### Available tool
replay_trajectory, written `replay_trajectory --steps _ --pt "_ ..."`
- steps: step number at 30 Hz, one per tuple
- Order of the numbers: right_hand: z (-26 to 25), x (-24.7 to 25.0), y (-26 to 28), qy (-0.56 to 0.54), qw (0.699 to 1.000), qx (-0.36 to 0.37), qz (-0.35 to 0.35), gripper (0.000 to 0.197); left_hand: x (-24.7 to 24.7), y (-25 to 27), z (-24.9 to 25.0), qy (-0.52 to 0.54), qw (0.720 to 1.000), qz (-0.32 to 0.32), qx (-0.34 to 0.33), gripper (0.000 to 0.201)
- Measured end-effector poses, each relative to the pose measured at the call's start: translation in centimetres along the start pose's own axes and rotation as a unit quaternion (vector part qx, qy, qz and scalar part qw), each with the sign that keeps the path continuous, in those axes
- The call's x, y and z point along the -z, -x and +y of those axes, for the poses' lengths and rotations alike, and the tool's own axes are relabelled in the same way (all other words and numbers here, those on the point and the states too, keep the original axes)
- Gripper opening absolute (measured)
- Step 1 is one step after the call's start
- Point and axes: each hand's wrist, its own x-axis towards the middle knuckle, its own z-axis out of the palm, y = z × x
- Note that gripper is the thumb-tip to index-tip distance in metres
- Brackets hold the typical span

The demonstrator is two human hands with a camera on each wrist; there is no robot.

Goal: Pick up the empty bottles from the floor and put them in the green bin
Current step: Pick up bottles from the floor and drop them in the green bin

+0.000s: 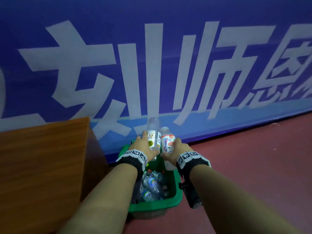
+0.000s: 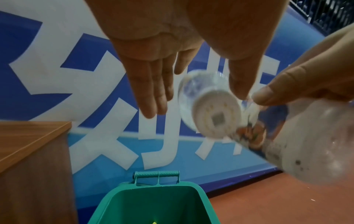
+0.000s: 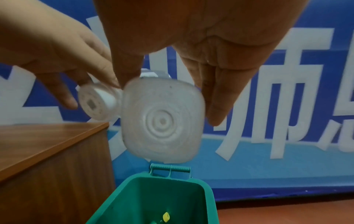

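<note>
Both my hands hover over the open green bin, which holds several clear empty bottles. At my left hand a clear bottle with a yellow-and-white label points its white cap downward; the fingers and thumb are straight on either side of it. At my right hand a cloudy bottle with a flower label hangs base down, between straight fingers and thumb. Both bottles look blurred. Whether the fingers touch them is unclear.
A wooden cabinet stands tight against the bin's left side. A blue banner wall with large white characters runs right behind the bin. Red floor stretches to the right. The bin's handle faces the wall.
</note>
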Motion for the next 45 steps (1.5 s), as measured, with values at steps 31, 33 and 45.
replay_trajectory --steps 31,33,45 --pt "-22.5 -17.0 39.3 0.208 0.751 0.596 -0.192 0.119 5.5 55.3 -21.4 0.055 0.770 0.263 0.579 0.119" --pt "-21.9 -19.3 46.4 0.215 0.709 0.641 -0.203 0.118 3.9 63.1 -21.3 0.059 0.729 0.280 0.621 0.120" --pt "-12.6 -26.3 77.8 0.265 0.452 0.809 -0.268 0.112 -8.2 93.7 -14.7 0.144 0.496 0.340 0.786 0.121"
